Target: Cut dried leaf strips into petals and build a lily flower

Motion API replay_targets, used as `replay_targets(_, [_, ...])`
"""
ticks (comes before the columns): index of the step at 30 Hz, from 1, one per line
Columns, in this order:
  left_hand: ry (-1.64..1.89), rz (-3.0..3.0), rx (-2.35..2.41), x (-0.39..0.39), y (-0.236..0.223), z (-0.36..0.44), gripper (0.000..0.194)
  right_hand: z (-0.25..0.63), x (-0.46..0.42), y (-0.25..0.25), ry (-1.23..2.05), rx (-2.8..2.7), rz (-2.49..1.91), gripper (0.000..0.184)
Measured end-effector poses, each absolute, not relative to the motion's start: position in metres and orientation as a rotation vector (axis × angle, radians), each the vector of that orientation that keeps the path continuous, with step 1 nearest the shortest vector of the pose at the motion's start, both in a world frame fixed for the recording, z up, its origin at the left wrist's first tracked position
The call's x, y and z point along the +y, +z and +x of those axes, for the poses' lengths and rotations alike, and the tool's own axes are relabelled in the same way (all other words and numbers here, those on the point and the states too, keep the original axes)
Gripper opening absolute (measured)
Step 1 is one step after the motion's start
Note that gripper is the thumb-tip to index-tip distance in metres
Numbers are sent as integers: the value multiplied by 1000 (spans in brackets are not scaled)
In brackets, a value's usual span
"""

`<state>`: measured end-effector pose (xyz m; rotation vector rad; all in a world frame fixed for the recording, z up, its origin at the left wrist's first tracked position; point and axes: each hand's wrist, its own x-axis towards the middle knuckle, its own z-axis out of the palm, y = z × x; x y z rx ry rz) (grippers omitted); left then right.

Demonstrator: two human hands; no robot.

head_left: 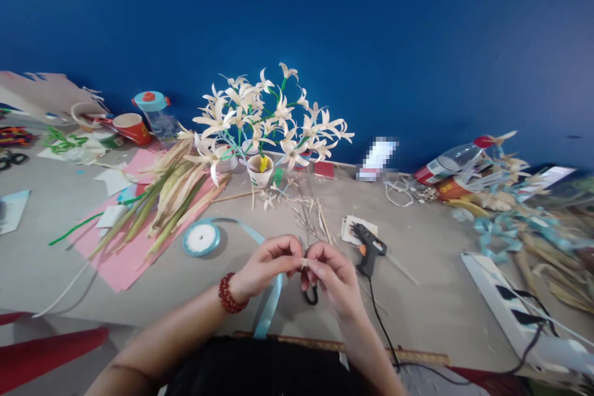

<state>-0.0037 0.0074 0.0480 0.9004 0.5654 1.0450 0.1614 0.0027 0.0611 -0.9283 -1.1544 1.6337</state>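
Note:
My left hand (269,265), with a red bead bracelet (232,292) at the wrist, and my right hand (338,275) meet over the table. Both are closed, fingertips pinching a small pale strip (304,263) that looks like dried husk. Beneath them a black-handled tool (310,298), probably scissors, is mostly hidden. A light blue ribbon (269,309) runs from its spool (201,237), behind my left hand, to the table's front edge. Right of my right hand lies a black glue gun (370,247), its nozzle over a pale square pad (348,232).
Pale handmade flowers stand in a paper cup (260,171) at the back. Corn husks (176,198) lie on pink paper (118,266) to the left. A power strip (496,303), plastic bottle (457,161) and ribbon scraps (501,235) occupy the right. The glue gun's cord (383,322) trails forward.

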Motion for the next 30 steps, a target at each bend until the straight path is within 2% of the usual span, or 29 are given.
replay_targets(6, [1034,892,582,5,48,-2,17,157,2,64,1624,-1195,-951,13])
replay_targets(11, [1065,729,492,6,46,0,17,163,8,59,1786,-873,-782,16])
replay_targets(14, [1109,682,448,7,43,0,14,174,12,57,1718,-746,-716,17])
replay_targets(22, [1064,815,527,10,41,-3,16,178,6,72,1542,-1351,-1020,14])
replay_targets(30, [1133,916,720,22,27,-7,18,184,36,66,1557,-1534,-1121,23])
